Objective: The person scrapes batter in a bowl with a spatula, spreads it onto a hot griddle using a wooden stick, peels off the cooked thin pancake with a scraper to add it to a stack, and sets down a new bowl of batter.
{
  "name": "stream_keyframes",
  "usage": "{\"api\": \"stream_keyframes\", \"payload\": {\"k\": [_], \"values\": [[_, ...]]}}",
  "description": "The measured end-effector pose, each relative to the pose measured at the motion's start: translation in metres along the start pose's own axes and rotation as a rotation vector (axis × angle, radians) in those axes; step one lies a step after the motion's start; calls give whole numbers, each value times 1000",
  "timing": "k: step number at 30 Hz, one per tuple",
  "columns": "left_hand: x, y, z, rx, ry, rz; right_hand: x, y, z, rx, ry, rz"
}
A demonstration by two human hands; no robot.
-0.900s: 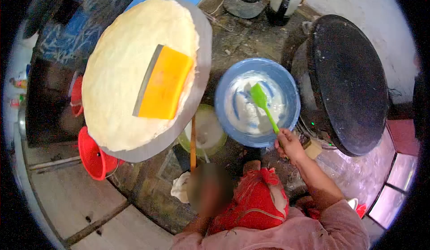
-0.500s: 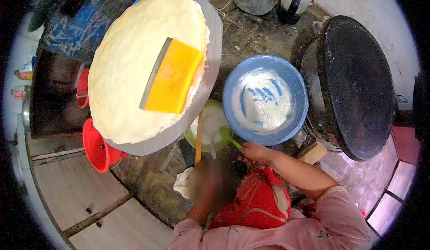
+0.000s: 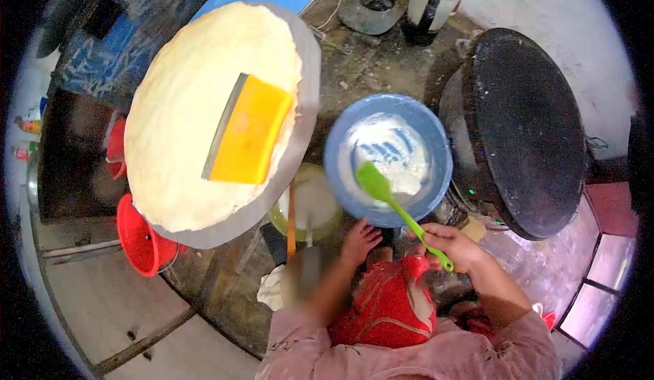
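Currently I log a wide blue basin (image 3: 439, 138) on the worn, stained surface (image 3: 381, 59), with a thick white paste (image 3: 409, 169) smeared over its bottom and streaks of blue showing through. The right hand (image 3: 449, 245) holds the green spatula (image 3: 375, 182), fingers closed around the handle; the handle's end pokes out past the palm. The spatula's broad, smooth head lies over the near left part of the basin; I cannot tell if it touches the paste. The left hand (image 3: 360, 241) holds nothing that I can see, fingers spread, just beside the near rim; contact with the rim is unclear.

Left of the basin, partly under a round grey board (image 3: 311, 100), I note a pale green bowl (image 3: 337, 224) with a cloudy, whitish content. A flat orange-brown stick (image 3: 291, 226) stands out at its near left side. Farther left, a red bucket (image 3: 136, 240) shows a wire handle; its inside is too dark to read.

On the board: a large, thin, pale round sheet (image 3: 184, 107), matte, edge slightly ragged. An orange scraper (image 3: 252, 134) with a straight grey edge lies across its right side. Right of the basin, a round black plate (image 3: 528, 134), speckled and flat.
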State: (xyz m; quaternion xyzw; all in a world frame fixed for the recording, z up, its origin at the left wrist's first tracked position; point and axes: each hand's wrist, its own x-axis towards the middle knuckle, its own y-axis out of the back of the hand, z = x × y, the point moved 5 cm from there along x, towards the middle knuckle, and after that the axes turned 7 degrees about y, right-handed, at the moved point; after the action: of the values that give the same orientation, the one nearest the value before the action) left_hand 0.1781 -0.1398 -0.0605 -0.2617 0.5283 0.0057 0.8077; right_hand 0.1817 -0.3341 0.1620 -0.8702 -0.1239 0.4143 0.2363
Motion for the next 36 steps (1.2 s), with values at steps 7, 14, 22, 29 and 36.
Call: {"api": "stream_keyframes", "payload": {"k": [7,14,22,29,36], "values": [[10,-54,7,-155,36,-244,-72,32,30,-297,113,371],[-113,-76,33,854,-415,300,-139,42,62,-835,487,672],[-239,-90,34,605,-1040,136,-247,-7,37,-1283,766,925],[-411,-160,39,225,-590,-366,-374,-85,-56,-2017,1154,1185],[-389,-184,-23,543,-823,-420,-443,-150,-124,-2501,1178,1368]]}}
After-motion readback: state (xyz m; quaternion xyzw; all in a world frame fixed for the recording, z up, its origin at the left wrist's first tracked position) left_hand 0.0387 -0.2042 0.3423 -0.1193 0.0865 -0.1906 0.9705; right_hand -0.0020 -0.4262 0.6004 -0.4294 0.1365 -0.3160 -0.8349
